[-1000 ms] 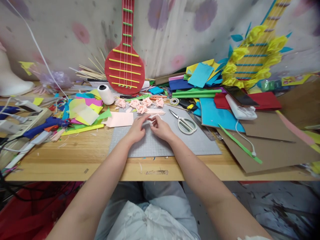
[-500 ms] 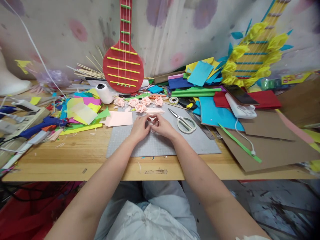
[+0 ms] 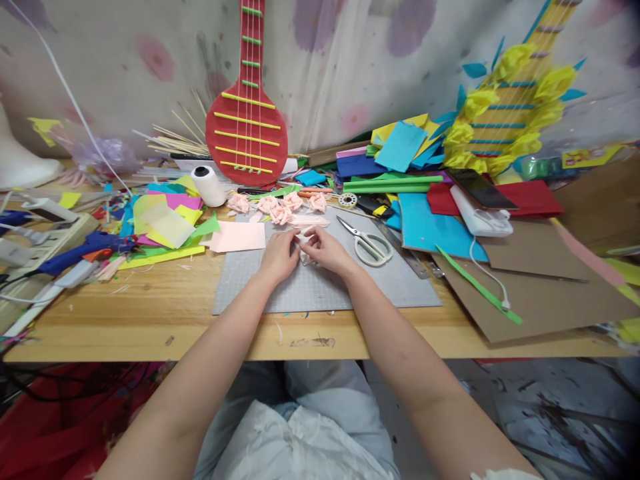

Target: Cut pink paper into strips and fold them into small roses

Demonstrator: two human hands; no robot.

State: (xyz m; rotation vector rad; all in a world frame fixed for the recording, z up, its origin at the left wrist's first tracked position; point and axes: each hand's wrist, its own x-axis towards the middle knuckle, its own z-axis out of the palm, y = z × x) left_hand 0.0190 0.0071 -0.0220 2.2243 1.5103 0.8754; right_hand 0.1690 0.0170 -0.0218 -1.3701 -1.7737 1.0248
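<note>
My left hand (image 3: 281, 253) and my right hand (image 3: 323, 249) meet over the grey cutting mat (image 3: 250, 283), fingertips pinched together. Between them shows a small pale pink piece of paper (image 3: 303, 239), mostly hidden by the fingers. Several pink paper flowers (image 3: 281, 213) lie just beyond my hands, with narrow pink strips (image 3: 307, 222) beside them. A pale pink sheet (image 3: 237, 237) rests left of my left hand, partly on the mat. To the right of my right hand lie scissors (image 3: 373, 248) with pale handles, blades pointing away and left.
Thread spool (image 3: 213, 190), coloured paper scraps (image 3: 165, 220) and a blue glue gun (image 3: 83, 252) occupy the left. A red paper instrument (image 3: 247, 143) stands behind. On the right are a metal ruler (image 3: 407, 257), brown cardboard (image 3: 500, 300), a white charger (image 3: 483, 217) and a phone (image 3: 480, 189).
The fingers of my right hand have shifted slightly around the small paper, and a little more of it shows between my hands. The other things lie as before.
</note>
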